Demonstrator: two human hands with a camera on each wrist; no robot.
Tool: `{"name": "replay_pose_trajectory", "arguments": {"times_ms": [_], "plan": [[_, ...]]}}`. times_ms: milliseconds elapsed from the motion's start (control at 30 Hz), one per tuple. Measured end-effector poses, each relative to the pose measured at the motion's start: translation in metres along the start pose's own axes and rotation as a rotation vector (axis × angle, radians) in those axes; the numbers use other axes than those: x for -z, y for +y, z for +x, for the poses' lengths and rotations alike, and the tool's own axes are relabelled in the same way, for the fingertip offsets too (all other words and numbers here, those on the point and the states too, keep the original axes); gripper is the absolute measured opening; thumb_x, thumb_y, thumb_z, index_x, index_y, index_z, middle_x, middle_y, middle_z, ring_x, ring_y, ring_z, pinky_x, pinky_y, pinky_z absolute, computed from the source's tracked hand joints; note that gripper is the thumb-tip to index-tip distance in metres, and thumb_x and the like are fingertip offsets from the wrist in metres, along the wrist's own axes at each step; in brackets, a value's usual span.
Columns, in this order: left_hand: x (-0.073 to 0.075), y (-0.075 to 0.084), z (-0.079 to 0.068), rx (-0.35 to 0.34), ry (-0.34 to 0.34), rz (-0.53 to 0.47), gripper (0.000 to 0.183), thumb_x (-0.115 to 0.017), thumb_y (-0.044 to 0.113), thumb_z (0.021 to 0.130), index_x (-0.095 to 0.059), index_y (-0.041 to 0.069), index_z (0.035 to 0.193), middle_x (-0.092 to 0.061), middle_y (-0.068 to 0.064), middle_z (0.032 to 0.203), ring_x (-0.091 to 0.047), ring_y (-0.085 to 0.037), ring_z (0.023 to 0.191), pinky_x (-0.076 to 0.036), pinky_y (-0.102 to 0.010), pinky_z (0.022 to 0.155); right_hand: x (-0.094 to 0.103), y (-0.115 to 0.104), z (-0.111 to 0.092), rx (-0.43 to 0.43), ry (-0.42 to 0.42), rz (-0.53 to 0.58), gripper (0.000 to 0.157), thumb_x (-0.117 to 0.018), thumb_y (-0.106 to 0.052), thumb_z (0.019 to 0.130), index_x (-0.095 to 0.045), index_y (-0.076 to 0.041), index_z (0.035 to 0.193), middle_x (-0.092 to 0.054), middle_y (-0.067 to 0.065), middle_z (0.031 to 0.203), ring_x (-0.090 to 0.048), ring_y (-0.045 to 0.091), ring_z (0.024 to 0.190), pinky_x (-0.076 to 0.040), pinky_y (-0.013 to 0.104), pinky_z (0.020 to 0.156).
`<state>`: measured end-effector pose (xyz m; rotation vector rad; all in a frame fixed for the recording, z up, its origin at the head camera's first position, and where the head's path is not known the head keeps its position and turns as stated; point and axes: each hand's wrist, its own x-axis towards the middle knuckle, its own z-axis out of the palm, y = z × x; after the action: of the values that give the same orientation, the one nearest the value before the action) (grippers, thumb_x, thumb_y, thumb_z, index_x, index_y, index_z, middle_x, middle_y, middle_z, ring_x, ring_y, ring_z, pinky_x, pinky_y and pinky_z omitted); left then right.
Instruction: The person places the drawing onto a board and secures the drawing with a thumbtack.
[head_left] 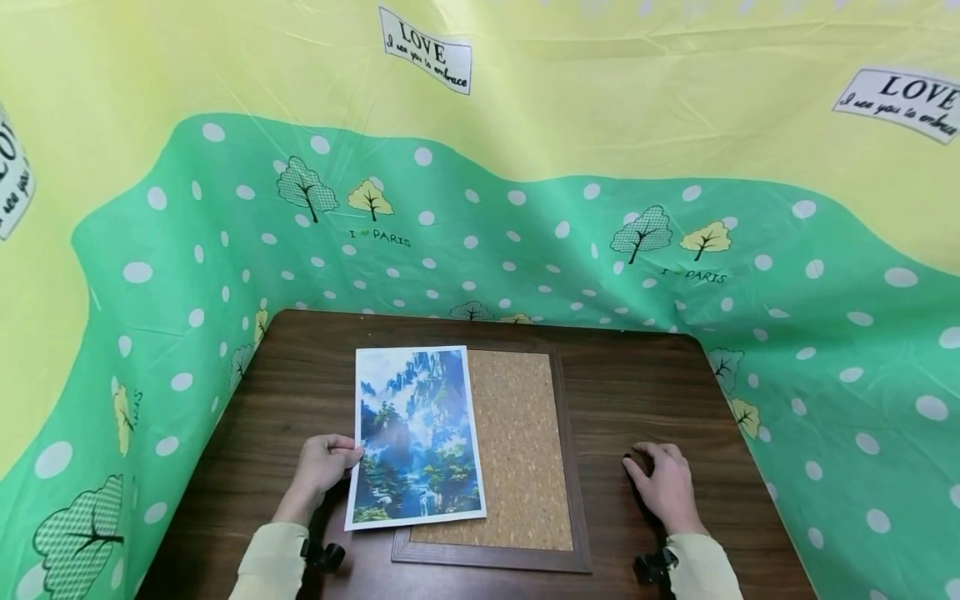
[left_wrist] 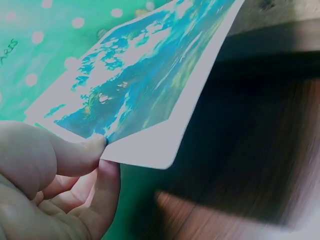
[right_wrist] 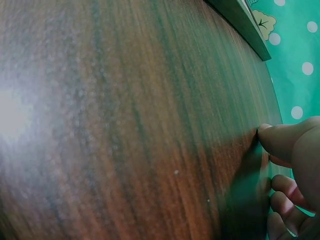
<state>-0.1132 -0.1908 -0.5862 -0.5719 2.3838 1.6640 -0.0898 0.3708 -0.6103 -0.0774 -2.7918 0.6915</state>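
A printed landscape picture [head_left: 420, 433] with a white border shows blue mountains and trees. My left hand [head_left: 322, 462] pinches its left edge between thumb and fingers. In the left wrist view the thumb [left_wrist: 80, 155] lies on the printed face, with a finger behind the sheet. The picture overlaps the left part of a brown-framed cork board [head_left: 521, 450], which lies on the table, and hides that part. To the right of the board, my right hand [head_left: 663, 483] rests on the tabletop with its fingers loosely bent, holding nothing.
The dark wood-grain table [head_left: 622, 383] carries the board. A green and yellow curtain [head_left: 517, 225] with white dots hangs behind and along both sides. A black strap device sits on each wrist. In the right wrist view the board's frame [right_wrist: 245, 30] appears at the top.
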Motion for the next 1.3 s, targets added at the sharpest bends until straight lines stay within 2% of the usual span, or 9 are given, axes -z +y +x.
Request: {"name": "replay_pose_trajectory", "arguments": {"times_ms": [200,467,833,1133,1300], "plan": [[-0.018,0.005,0.000,-0.033,-0.006,-0.019,0.008,-0.074,-0.001,0.093,-0.070,-0.008,0.094,-0.070,-0.010,0.079,-0.064,-0.016,0.068,-0.058,-0.033,0.062,-0.001,0.000,0.002,0.030,0.014,0.007,0.028,-0.083,-0.011,0.089,-0.075,0.004,0.111,-0.064,0.028,0.108,-0.060,0.047,0.102,-0.045,0.063,0.091],[-0.035,0.014,-0.003,-0.066,-0.030,0.010,0.006,-0.075,0.000,0.093,-0.072,-0.005,0.091,-0.071,-0.009,0.079,-0.065,-0.017,0.067,-0.059,-0.035,0.063,-0.004,0.000,0.005,0.072,0.067,0.021,0.018,-0.084,-0.005,0.087,-0.078,0.001,0.102,-0.067,0.025,0.101,-0.062,0.045,0.097,-0.046,0.062,0.088],[-0.050,0.022,-0.005,-0.079,-0.033,0.061,0.007,-0.077,0.003,0.092,-0.073,-0.001,0.089,-0.072,-0.008,0.078,-0.067,-0.018,0.066,-0.058,-0.035,0.062,-0.003,0.001,0.006,0.111,0.105,0.034,0.011,-0.085,0.000,0.085,-0.079,-0.001,0.094,-0.069,0.021,0.095,-0.065,0.042,0.093,-0.047,0.061,0.085],[-0.064,0.029,-0.004,-0.085,-0.035,0.103,0.008,-0.079,0.006,0.092,-0.073,0.001,0.089,-0.071,-0.008,0.078,-0.066,-0.017,0.064,-0.056,-0.034,0.060,-0.004,0.003,0.006,0.061,0.084,0.025,0.005,-0.082,-0.003,0.089,-0.079,-0.002,0.093,-0.069,0.020,0.098,-0.066,0.041,0.095,-0.049,0.060,0.086],[-0.069,0.036,-0.004,-0.108,-0.017,0.159,0.009,-0.081,0.006,0.090,-0.074,0.002,0.086,-0.071,-0.006,0.074,-0.066,-0.016,0.060,-0.056,-0.032,0.058,-0.004,0.003,0.006,0.049,0.079,0.024,0.008,-0.082,-0.006,0.091,-0.079,0.000,0.094,-0.069,0.020,0.099,-0.067,0.041,0.095,-0.050,0.060,0.087]]}}
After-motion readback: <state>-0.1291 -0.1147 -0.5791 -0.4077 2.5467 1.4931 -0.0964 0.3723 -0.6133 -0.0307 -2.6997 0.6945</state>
